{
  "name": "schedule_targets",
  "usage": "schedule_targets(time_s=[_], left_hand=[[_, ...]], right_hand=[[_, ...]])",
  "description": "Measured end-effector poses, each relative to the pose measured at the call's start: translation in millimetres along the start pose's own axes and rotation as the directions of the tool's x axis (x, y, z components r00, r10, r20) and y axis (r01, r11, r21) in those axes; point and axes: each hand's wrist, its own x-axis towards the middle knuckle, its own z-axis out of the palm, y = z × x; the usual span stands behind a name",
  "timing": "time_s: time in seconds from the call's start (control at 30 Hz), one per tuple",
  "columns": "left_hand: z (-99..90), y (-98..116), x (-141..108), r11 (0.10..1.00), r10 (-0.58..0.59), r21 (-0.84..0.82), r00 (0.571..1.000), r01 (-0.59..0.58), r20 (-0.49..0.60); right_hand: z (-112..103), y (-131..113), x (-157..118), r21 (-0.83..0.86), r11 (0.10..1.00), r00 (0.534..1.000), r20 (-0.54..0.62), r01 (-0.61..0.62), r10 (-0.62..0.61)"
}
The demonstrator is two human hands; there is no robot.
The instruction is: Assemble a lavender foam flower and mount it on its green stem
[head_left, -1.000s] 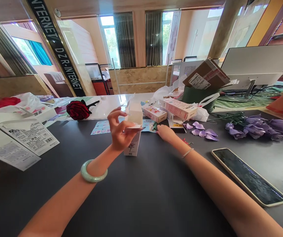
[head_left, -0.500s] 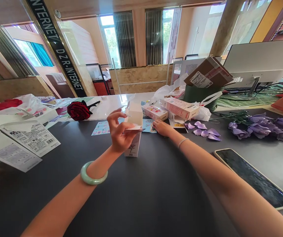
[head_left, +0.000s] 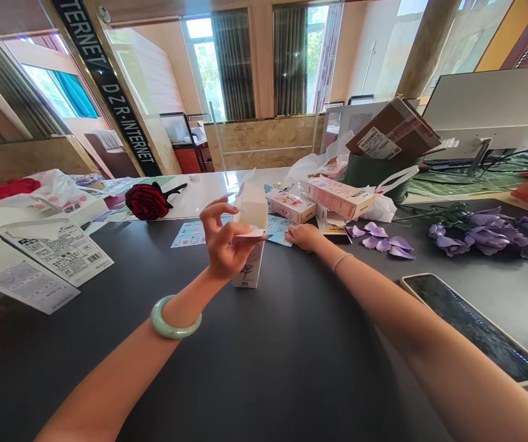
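A small white carton [head_left: 248,275] with a tree print stands upright on the dark table, its top flaps raised. My left hand [head_left: 227,245] is closed on the carton's upper rim, thumb and fingers pinching the cardboard, with the index finger bent above. Behind the carton lies a light blue printed sheet [head_left: 188,235], partly hidden by the carton and my left hand. My right hand [head_left: 306,237] reaches forward to the sheet's right end, fingers curled down on its edge; the fingertips are only partly visible. Just beyond it is a pink-and-white box [head_left: 291,205].
Right of my hand lie another pink box [head_left: 337,196], loose purple petals [head_left: 382,240], purple artificial flowers [head_left: 489,236] and a phone [head_left: 476,325]. A dark red rose [head_left: 148,201] and an opened white carton [head_left: 29,264] are at left. A monitor [head_left: 498,110] stands at the back right.
The view has tipped slightly downward, so the tabletop things appear a little higher. Both hands keep nearly the same places on the carton and the sheet.
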Motion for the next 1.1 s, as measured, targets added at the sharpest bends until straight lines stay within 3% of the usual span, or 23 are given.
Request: schedule_targets(time_s=[0.2, 0.43, 0.53, 0.63, 0.7, 0.8, 0.9, 1.1], left_hand=[[0.0, 1, 0, 1.000, 0.001, -0.018, 1.000, -0.001, 0.009], [-0.4, 1, -1, 1.000, -0.010, -0.006, 1.000, 0.010, 0.013], [-0.4, 0, -2, 1.000, -0.015, -0.003, 1.000, 0.015, 0.016], [0.6, 1, -2, 1.000, 0.007, 0.000, 1.000, -0.007, 0.016], [1.3, 2, -2, 1.000, 0.022, 0.010, 1.000, -0.022, 0.019], [1.7, 4, -4, 0.999, 0.021, 0.025, 0.999, -0.022, 0.030], [1.4, 5, -5, 1.000, 0.010, 0.004, 1.000, -0.010, 0.028], [2.3, 5, -2, 0.998, 0.011, -0.059, 1.000, -0.010, 0.006]], right_hand=[[-6, -7, -8, 0.038, 0.999, 1.000, 0.010, -0.015, 0.015], [-9, -20, -28, 0.210, 0.977, 0.971, -0.238, 0.029, 0.022], [-31, -14, -23, 0.346, 0.938, 0.903, -0.414, 0.038, 0.116], [-70, -20, -11, 0.486, 0.869, 0.769, -0.590, 0.095, 0.246], [-96, -35, -5, 0.533, 0.820, 0.681, -0.682, 0.211, 0.268], [-123, -66, -7, 0.513, 0.741, 0.612, -0.771, 0.434, 0.175], [-132, -88, -18, 0.446, 0.649, 0.596, -0.803, 0.616, -0.014], [-138, -91, -23, 0.415, 0.467, 0.574, -0.773, 0.781, -0.272]])
